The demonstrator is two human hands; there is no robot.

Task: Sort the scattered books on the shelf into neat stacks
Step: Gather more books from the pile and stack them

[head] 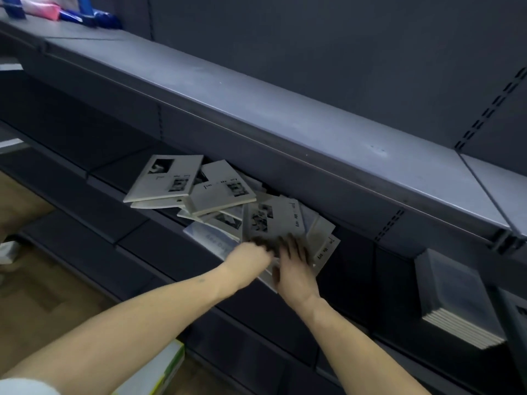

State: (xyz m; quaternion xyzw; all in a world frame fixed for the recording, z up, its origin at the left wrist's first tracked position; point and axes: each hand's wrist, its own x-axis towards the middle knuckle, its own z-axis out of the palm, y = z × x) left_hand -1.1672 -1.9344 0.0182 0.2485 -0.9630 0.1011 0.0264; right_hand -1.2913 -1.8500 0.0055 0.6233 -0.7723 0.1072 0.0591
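Both hands at shelf's front edge | left hand (pixel 251 256) curled on book pile edge | right hand (pixel 295 266) flat, fingers spread, pinning top book (pixel 272 220) to square it | scattered books (pixel 196 192) lie along the shelf (pixel 108 178)

books (pixel 216 192): grey covers, black photo squares | shelf (pixel 256 109): dark grey-blue | floor (pixel 34 303): brown
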